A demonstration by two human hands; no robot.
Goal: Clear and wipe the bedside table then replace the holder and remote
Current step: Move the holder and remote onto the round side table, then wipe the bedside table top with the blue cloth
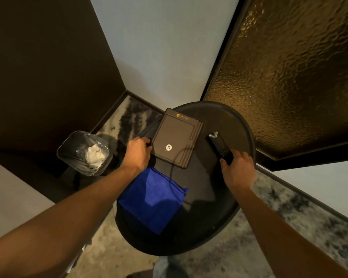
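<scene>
Head view: round black table in a room corner.
Remote: black, slim; long axis runs from near right to far left; right of the holder.
Holder: dark, flat, rectangular, gold logo at far edge, white mark near front; lies on table's far left.
Left grip: fingers curled on holder's left edge.
Right grip: pinches remote's near end.
Cloth: blue, folded, near left edge of table.
Bin: clear-lined, on floor at left, crumpled paper inside.
</scene>
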